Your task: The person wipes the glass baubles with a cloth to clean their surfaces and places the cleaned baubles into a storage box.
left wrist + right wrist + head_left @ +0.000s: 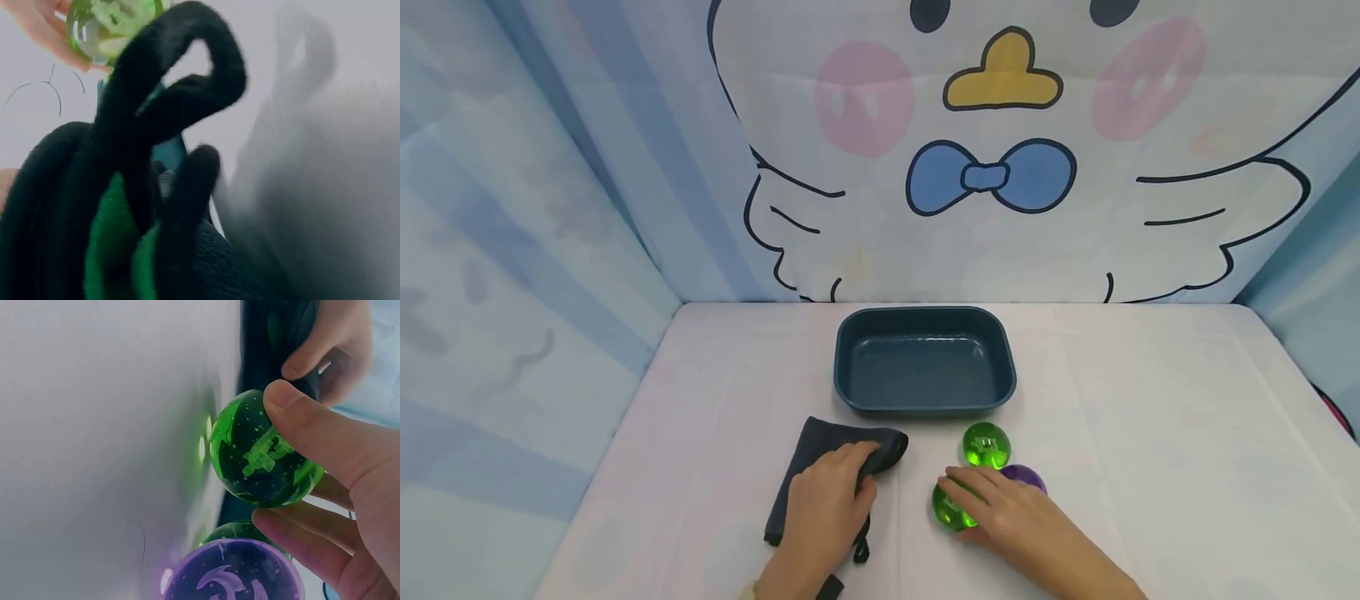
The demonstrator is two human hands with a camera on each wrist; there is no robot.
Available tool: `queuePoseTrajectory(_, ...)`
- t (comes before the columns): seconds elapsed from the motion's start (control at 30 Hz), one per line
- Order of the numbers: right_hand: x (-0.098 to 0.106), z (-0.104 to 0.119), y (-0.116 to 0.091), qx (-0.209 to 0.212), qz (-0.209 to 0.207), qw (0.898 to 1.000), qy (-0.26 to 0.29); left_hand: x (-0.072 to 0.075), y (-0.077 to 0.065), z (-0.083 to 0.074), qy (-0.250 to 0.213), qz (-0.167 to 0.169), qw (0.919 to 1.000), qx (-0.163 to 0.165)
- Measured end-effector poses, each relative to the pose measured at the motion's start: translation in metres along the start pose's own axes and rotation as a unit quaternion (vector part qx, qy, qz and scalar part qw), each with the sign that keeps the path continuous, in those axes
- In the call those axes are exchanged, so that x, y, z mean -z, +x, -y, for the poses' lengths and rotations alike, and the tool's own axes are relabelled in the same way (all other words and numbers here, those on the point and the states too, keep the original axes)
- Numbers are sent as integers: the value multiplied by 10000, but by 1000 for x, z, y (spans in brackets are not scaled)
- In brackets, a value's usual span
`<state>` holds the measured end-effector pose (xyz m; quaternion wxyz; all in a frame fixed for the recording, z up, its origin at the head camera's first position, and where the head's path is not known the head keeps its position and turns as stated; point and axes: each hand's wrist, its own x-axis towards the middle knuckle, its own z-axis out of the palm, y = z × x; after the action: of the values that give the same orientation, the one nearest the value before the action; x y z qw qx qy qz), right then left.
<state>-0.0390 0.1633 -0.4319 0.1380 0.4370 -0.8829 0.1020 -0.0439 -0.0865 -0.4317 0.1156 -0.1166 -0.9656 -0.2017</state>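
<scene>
A dark grey cloth pouch lies on the table, and my left hand grips it by its black-edged mouth. A black cord loop hangs off the pouch, whose green lining shows in the left wrist view. My right hand pinches a clear green ball between thumb and fingers; a small figure is set inside it. Just beyond sits a second green ball. Beside the right hand is a purple ball, partly hidden by that hand in the head view.
A dark blue rectangular tray stands behind the pouch and balls, with nothing in it. White cloth covers the table. A printed curtain hangs along the back edge, and more fabric hangs at the left and right.
</scene>
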Motion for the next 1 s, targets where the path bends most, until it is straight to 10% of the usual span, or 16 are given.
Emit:
queuePoseTrajectory(0.57,11,0,7,-588,-296,9950,755,18,-5,4,-702,-1017,9922,-133)
queuePoseTrajectory(1.0,10,0,11,-593,-1262,9837,1137,30,-7,-6,-1589,-1489,9755,-299)
